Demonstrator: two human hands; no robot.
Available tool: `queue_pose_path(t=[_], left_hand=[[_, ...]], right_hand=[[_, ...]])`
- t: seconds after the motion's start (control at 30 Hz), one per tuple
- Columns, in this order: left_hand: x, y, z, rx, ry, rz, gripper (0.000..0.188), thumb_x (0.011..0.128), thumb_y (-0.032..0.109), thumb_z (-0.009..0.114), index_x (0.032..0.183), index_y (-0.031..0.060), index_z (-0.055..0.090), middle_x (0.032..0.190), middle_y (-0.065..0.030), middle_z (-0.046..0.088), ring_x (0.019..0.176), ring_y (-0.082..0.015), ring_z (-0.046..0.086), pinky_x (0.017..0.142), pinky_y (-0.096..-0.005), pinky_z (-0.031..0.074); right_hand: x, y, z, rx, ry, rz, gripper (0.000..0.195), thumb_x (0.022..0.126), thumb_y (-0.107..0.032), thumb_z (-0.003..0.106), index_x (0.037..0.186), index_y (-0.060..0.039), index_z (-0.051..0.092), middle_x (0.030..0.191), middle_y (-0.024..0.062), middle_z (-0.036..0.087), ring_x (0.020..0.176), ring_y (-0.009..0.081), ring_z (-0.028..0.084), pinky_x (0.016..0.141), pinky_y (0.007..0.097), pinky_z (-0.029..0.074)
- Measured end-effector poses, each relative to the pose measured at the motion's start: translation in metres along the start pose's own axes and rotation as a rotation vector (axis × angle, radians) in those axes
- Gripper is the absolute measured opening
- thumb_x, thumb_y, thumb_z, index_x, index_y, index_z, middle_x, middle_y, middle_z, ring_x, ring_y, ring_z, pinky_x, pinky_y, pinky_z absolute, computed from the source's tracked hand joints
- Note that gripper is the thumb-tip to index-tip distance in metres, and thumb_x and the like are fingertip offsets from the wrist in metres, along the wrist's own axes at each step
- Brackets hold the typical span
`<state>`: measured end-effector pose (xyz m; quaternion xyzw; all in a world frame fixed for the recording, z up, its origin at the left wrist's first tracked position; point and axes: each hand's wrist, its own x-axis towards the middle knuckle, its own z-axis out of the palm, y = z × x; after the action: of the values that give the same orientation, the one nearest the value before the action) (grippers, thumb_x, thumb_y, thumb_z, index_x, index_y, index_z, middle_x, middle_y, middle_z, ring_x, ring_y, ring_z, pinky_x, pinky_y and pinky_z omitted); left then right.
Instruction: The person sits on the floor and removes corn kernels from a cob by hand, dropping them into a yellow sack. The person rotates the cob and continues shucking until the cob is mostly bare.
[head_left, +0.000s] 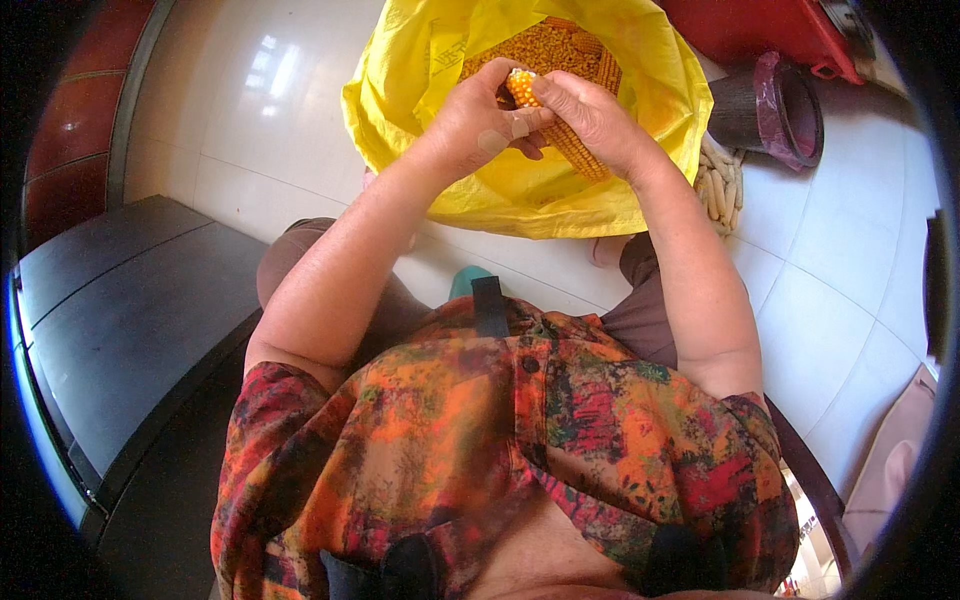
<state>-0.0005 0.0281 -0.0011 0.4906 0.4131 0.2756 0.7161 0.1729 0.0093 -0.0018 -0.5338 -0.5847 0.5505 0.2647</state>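
Both of my hands meet over the mouth of a yellow woven plastic sack (375, 97). Between them is an ear of corn (523, 88) with orange kernels and a pale end. My left hand (484, 112) curls around it from the left, with patches on the skin near the thumb. My right hand (600, 124) grips it from the other side, its thumb pressed on the kernels. A yellow length of corn cob (576, 150) shows below my fingers; whether it belongs to the same ear is hidden. Loose corn kernels (544, 46) and more ears (609, 73) lie inside the sack.
Several bare corn cobs (721, 191) lie on the tiled floor right of the sack. Beyond them a dark bin (739, 112) with a purple liner lies on its side. A black bench or low table (142, 277) stands at my left. Something red (757, 34) is at the upper right.
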Motion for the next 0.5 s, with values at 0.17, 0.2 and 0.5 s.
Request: queue_pose_path(t=[0.17, 0.2, 0.5], left_hand=[[-0.002, 0.003, -0.002, 0.035, 0.002, -0.034, 0.034, 0.084, 0.014, 0.068, 0.107, -0.0006, 0.048, 0.078, -0.0084, 0.061, 0.065, -0.0176, 0.064, 0.061, -0.0292, 0.056], [-0.002, 0.004, -0.001, 0.051, -0.012, -0.036, 0.034, 0.084, 0.014, 0.068, 0.107, -0.0007, 0.048, 0.079, -0.0084, 0.061, 0.065, -0.0174, 0.064, 0.061, -0.0291, 0.056], [-0.002, 0.005, 0.001, 0.081, -0.003, 0.007, 0.036, 0.084, 0.014, 0.069, 0.109, -0.0014, 0.048, 0.083, -0.0089, 0.061, 0.066, -0.0166, 0.063, 0.063, -0.0289, 0.056]], right_hand=[[0.001, -0.004, 0.004, 0.031, 0.019, -0.058, 0.059, 0.094, -0.054, 0.04, 0.101, 0.0014, 0.062, 0.088, 0.0108, 0.065, 0.084, 0.0184, 0.059, 0.081, 0.0312, 0.045], [0.0, -0.004, 0.005, 0.048, 0.033, -0.073, 0.06, 0.094, -0.053, 0.04, 0.101, 0.0017, 0.061, 0.088, 0.0108, 0.065, 0.084, 0.0185, 0.059, 0.081, 0.0314, 0.045], [0.004, 0.008, 0.001, 0.239, 0.022, 0.056, 0.056, 0.095, -0.052, 0.038, 0.102, -0.0017, 0.062, 0.094, 0.0113, 0.065, 0.087, 0.0189, 0.059, 0.082, 0.0314, 0.045]])
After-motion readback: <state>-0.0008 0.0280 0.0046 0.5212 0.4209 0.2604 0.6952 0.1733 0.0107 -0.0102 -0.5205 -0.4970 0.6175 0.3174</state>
